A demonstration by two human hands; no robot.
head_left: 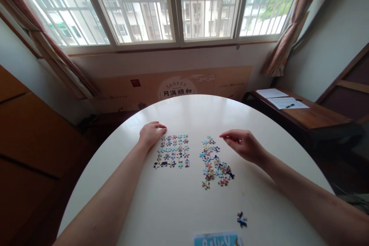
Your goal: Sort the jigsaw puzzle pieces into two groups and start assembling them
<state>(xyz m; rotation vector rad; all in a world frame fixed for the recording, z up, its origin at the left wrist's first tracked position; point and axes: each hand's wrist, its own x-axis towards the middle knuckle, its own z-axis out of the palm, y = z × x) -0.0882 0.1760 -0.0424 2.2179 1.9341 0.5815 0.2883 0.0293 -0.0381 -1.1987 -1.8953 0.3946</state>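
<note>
On the white round table, several rows of jigsaw pieces [173, 149] lie left of the middle. My left hand [152, 132] rests at the top left corner of these rows, its fingers bent over the table; whether they touch a piece is hard to see. A loose pile of mixed pieces [215, 165] lies to the right of the rows. Just right of the pile's upper end is my right hand [238, 142], fingers brought together and pointing left, with something small and reddish partly hidden under them. Nearer to me lie a few dark blue and white pieces [241, 219].
The white table [184, 207] has a curved far edge. A blue printed box or card [217, 239] is at the near edge of view. To the right, a wooden side table [325, 117] holds papers [284, 103] and a pen [290, 105]. Windows are ahead.
</note>
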